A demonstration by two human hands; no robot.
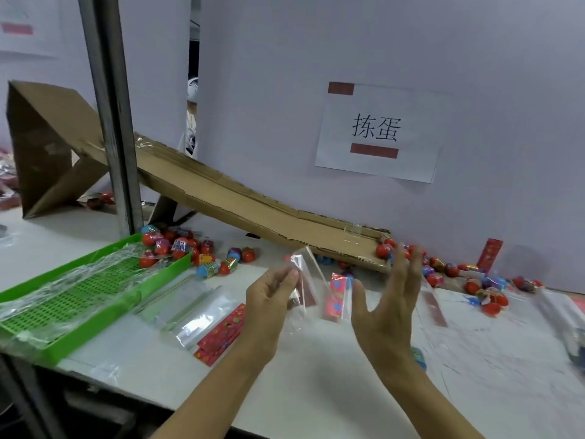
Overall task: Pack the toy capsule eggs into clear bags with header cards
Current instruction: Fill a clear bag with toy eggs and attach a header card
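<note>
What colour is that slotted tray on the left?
Bright green tray, partly draped in clear plastic; the head view shows it.

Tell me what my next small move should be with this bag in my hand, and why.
Probably bring your open right hand onto the clear bag that your left hand pinches, and spread its mouth. The bag looks empty, and the capsule eggs at the foot of the cardboard ramp still lie loose on the table.

One legible sign: a white paper sheet [378, 134] taped to the far wall, right of centre, bears two large black characters, "拣蛋". A second sheet [28, 23] at far left shows no readable text. Print on the capsule eggs [177, 248] and header cards [221, 334] is too small to read.
</note>
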